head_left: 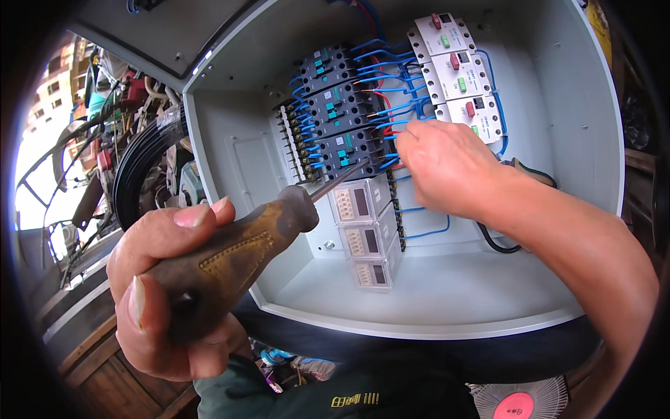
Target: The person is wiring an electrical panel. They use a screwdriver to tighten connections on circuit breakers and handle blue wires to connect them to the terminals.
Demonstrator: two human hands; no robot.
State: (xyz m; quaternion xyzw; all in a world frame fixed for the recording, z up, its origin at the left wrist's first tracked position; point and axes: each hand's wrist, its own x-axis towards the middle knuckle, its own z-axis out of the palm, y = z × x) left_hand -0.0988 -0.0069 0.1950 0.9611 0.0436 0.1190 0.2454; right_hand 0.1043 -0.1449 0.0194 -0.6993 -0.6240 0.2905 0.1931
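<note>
Judging by how things lie, the wiring looks well along: blue wires (391, 91) already run in bundles between the three black contactors (342, 112) and the white breakers (457, 70), though the right hand (447, 167) pinches wire ends beside the lowest contactor, so some terminals seem unfinished. The left hand (171, 286) has its grip closed around the worn brown-and-black handle of a screwdriver (237, 255), whose thin shaft points at that same contactor inside the pale grey enclosure (433, 293), three clear-fronted timer modules (363, 241) stacked just below.
</note>
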